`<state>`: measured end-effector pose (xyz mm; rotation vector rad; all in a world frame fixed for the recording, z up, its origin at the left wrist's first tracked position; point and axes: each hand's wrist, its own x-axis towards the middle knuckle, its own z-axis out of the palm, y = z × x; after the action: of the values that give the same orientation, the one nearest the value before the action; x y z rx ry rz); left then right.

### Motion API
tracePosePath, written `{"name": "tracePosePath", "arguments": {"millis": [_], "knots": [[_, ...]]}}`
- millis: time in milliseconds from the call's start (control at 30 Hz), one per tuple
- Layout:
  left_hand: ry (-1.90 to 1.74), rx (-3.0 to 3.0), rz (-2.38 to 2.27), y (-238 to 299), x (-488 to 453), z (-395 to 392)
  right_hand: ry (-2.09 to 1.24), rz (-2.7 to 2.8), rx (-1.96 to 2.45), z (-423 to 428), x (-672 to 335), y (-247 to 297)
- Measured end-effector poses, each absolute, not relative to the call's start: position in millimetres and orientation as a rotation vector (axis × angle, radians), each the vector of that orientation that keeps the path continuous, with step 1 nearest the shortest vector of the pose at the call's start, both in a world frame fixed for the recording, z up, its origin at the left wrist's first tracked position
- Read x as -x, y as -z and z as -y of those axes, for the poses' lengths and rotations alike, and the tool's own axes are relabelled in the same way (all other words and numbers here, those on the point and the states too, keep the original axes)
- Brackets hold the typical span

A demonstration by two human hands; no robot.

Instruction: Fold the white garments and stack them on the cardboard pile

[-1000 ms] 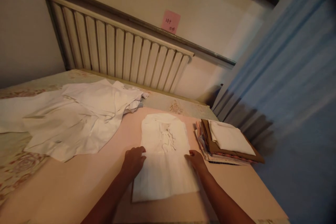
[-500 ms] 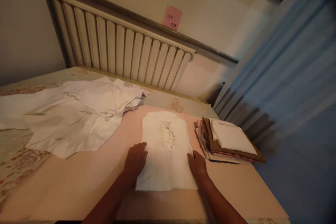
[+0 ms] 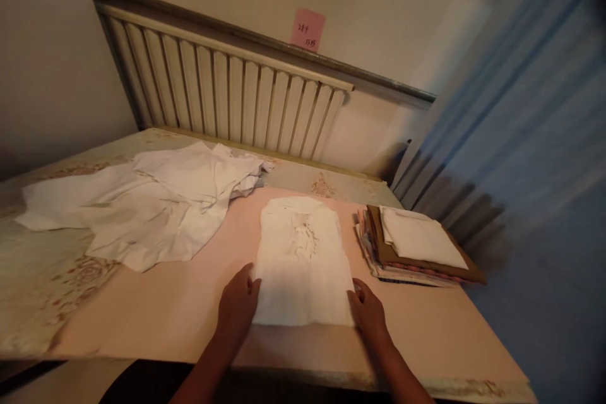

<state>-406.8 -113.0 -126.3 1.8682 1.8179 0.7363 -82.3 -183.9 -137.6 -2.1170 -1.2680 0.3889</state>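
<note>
A folded white shirt with a dark printed pattern on its upper half lies flat before me. My left hand is at its left edge near the lower corner, fingers curled and thumb against the fabric. At the opposite edge, my right hand is closed in the same way on the lower right side. The fingertips under the fabric are partly hidden.
Loose white garments lie heaped on the left. A stack of folded clothes sits at the right, beside a blue curtain. A pink mat covers part of the flowered tablecloth. Behind stands a radiator.
Both hands have slid down along the shirt's sides toward its lower corners. The shirt keeps its folded shape. My view has shifted slightly, showing more of the table's front edge.
</note>
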Motion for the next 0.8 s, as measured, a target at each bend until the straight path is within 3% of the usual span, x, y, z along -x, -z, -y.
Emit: {"name": "tracePosePath", "arguments": {"millis": [500,800], "knots": [[-0.281,-2.087,-2.03,104.4,397.0,182.1,-0.206,1.301,2.015,212.9,102.1,154.1],[-0.091,-1.825,-2.046,92.3,394.8,179.0,-0.224,1.323,1.984,213.7,102.7,157.2]]}}
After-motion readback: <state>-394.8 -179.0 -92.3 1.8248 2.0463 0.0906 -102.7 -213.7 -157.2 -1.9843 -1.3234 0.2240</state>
